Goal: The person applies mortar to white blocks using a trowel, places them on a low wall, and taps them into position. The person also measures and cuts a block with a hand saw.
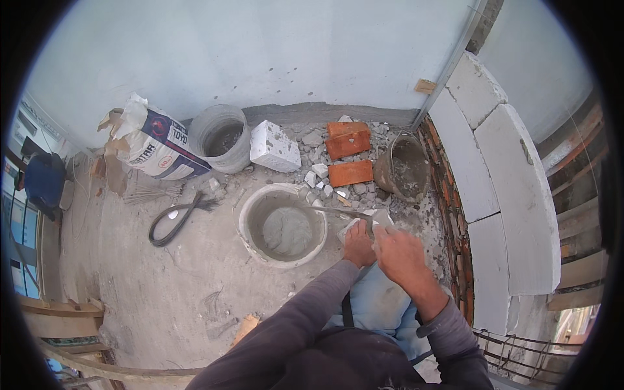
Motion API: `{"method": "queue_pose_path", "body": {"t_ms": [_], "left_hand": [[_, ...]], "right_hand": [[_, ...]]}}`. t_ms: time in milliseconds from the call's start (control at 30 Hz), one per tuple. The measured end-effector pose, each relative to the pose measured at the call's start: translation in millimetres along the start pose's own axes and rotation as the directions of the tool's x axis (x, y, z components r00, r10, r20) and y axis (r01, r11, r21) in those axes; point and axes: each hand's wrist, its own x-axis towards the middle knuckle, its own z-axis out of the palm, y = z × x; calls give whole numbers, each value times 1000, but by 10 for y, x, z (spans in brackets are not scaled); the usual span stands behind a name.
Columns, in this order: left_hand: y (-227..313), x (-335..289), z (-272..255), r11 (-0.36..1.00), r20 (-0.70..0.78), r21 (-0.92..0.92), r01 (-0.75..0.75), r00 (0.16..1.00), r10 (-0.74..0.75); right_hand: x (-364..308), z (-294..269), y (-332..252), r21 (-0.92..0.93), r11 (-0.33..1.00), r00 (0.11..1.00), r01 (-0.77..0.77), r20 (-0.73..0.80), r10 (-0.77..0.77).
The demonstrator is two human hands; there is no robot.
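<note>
My left hand point(359, 244) presses down on a pale piece of lightweight block point(383, 217) just in front of my knees, its fingers reaching over the near edge. Beside it, my right hand point(398, 255) is closed in a fist around the handle of a tool with a long thin metal blade point(341, 211). That blade runs leftward from the hands towards a round bucket of wet grey mortar point(246, 242). The handle is mostly hidden by my fingers, so the tool's exact kind is unclear.
Behind the mortar bucket stand a torn paper sack point(162, 146), a translucent bucket point(237, 153) and a white block point(275, 145). Orange bricks point(351, 173) lie on rubble beside a tilted dark bucket point(383, 172). A white block wall point(517, 188) rises at right; looped wire point(156, 231) lies left.
</note>
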Motion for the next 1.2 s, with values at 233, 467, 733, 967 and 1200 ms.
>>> {"method": "queue_pose_path", "body": {"t_ms": [233, 467, 733, 967, 1200], "left_hand": [[2, -110, -51, 999, -251, -41, 33, 967, -42], [-118, -267, -293, 961, -194, -14, 275, 942, -273], [-110, -148, 165, 960, -216, -92, 263, 936, -277], [-561, -33, 855, 976, -1, -190, 102, 995, -104], [-666, -607, 145, 968, -201, 233, -91, 970, 139]], "right_hand": [[1188, 1780, -922, -204, 909, 880, 363, 397, -262], [1020, 2236, -1192, -125, 883, 738, 452, 609, -291], [1371, 1770, -467, 303, 841, 349, -449, 926, -147], [866, 1244, -310, 693, 401, 700, -599, 696, -157], [887, 692, -474, 671, 367, 671, -644, 726, -150]]}}
